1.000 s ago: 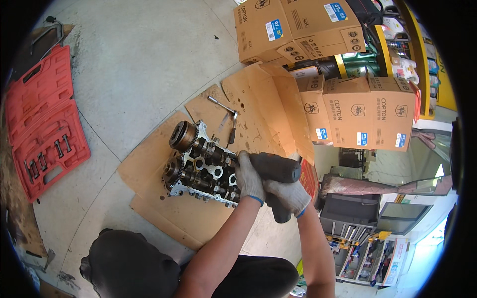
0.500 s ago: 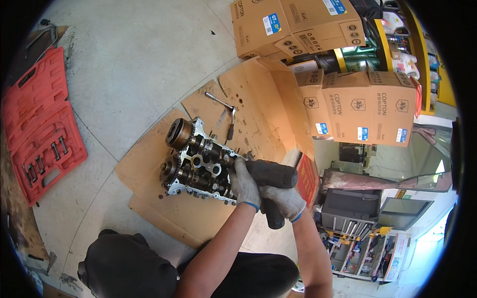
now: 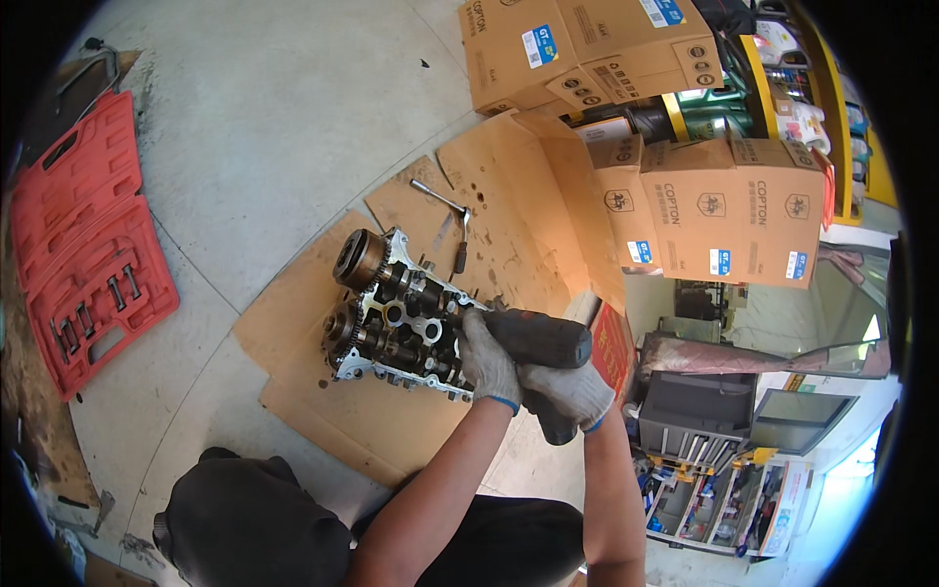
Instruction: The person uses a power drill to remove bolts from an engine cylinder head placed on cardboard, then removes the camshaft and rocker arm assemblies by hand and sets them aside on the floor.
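Note:
A cylinder head (image 3: 411, 318) with two camshafts and round sprockets at its far left end lies on flattened cardboard (image 3: 323, 430). Over its right end I hold a black cordless impact wrench (image 3: 543, 339), its body lying roughly level. My right hand (image 3: 577, 393), in a pale knit glove, is closed round the wrench's handle, and the battery base shows below it. My left hand (image 3: 489, 367), gloved too, is closed at the wrench's front end beside the cylinder head. Its fingertips and the tool's tip are hidden from view.
A ratchet wrench (image 3: 450, 210) lies on the cardboard beyond the cylinder head. An open red tool case (image 3: 98, 235) with sockets is on the floor at left. Cardboard boxes (image 3: 724, 215) and a shelf of bottles (image 3: 782, 59) stand at right, near a tool cart (image 3: 694, 421).
The whole view has shifted slightly to the right. Both hands stay on the impact wrench at the cylinder head's right end, and the right hand has turned a little around the handle.

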A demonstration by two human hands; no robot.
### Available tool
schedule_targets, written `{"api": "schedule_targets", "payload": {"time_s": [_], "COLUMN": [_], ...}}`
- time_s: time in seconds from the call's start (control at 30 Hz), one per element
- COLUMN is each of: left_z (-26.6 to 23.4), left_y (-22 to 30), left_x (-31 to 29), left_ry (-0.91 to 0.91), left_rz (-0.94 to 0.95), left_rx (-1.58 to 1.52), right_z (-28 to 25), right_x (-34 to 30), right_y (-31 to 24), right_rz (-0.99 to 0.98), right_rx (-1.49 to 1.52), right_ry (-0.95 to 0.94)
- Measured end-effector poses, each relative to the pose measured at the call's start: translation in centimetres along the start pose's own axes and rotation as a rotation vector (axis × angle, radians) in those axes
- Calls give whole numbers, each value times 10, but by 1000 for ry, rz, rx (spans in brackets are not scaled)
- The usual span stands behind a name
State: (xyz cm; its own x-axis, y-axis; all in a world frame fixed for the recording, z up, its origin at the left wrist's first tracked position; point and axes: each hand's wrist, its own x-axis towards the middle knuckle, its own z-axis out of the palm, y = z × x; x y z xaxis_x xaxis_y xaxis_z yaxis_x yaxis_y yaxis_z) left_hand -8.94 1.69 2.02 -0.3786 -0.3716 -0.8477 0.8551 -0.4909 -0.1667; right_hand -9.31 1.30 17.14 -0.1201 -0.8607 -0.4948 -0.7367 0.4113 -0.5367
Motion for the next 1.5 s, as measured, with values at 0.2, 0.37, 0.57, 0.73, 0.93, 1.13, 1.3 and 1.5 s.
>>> {"api": "schedule_targets", "payload": {"time_s": [0.2,0.37,0.57,0.73,0.93,1.13,1.3,1.5], "left_z": [6,17,14,13,8,-12,-26,-42], "left_y": [13,36,61,64,72,53,65,75], "left_x": [-12,-25,-14,-8,-13,-18,-54,-56], "left_ry": [46,-42,-6,-29,-76,-102,-16,-76], "left_rz": [121,168,113,111,25,141,22,53], "left_rx": [197,146,-12,-111,-172,-71,-221,-235], "right_z": [4,1,11,10,15,14,19,33], "right_x": [-1,-1,20,31,31,12,-8,-15], "right_y": [-40,-47,-31,-26,-36,-62,-25,-6], "right_rz": [196,152,110,63,-8,0,93,28], "right_rx": [-151,-52,137,118,20,-303,-78,-51], "right_ry": [-34,-22,-54,-140,-143,-176,-232,-236]}}
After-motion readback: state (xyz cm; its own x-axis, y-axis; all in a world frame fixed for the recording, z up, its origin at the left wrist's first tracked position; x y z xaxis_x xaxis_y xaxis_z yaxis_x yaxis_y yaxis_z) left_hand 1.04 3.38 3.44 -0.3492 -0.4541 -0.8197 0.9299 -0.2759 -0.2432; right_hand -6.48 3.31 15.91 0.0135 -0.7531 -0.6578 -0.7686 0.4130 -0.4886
